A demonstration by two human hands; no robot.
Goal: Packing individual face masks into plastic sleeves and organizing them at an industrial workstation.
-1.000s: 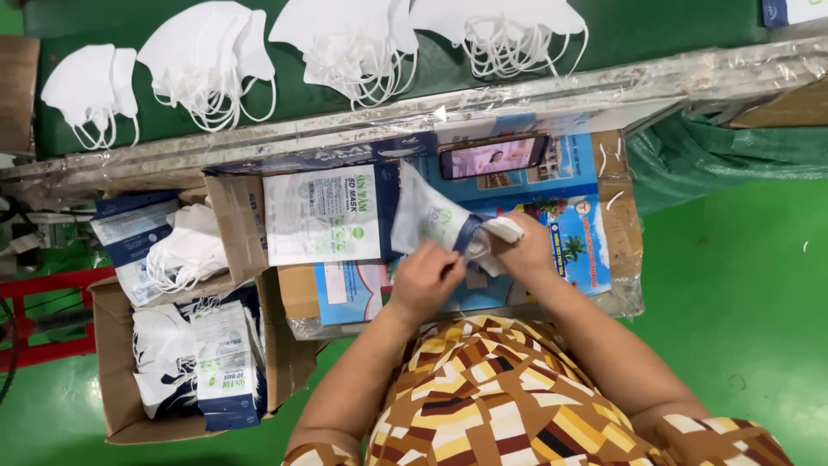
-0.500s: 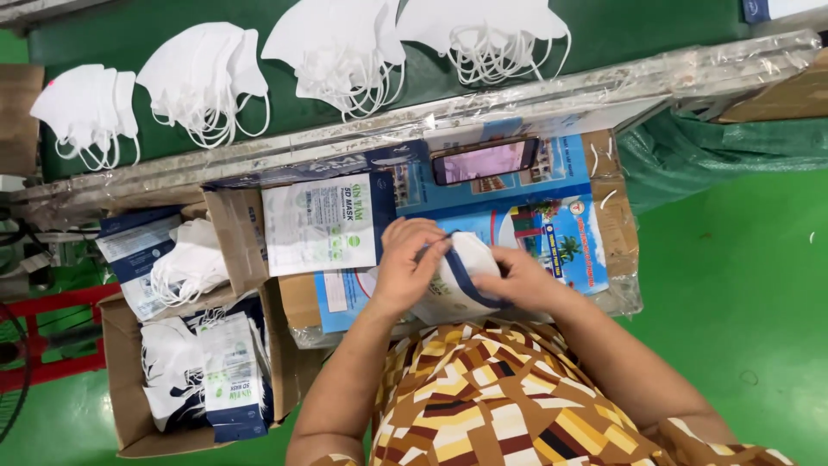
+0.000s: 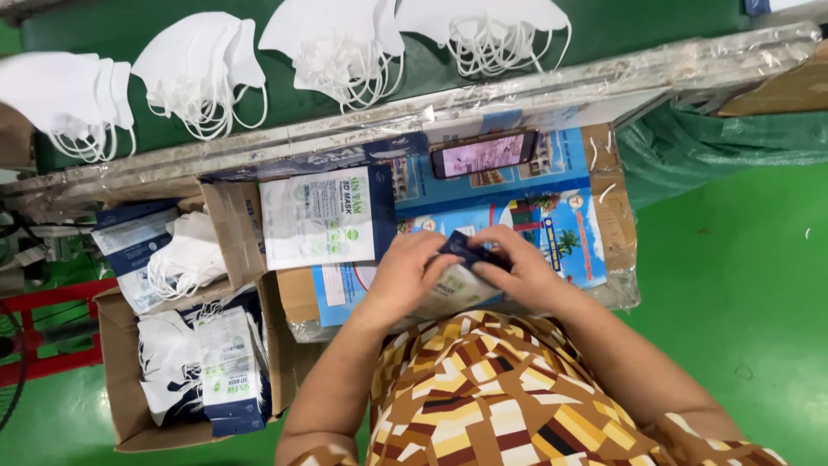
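Head view: packet (image 3: 461,259) pinched between both hands.

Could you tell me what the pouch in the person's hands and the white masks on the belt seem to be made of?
Pouch: probably thin glossy plastic film, as it shines and bends between the left hand and right hand. Masks: likely soft, matte non-woven fabric with thin elastic loops; they fold and stack limply.

Person wears short-slvd top w/ geometric print: brown, yellow, white, maroon blocks; forearms bare.
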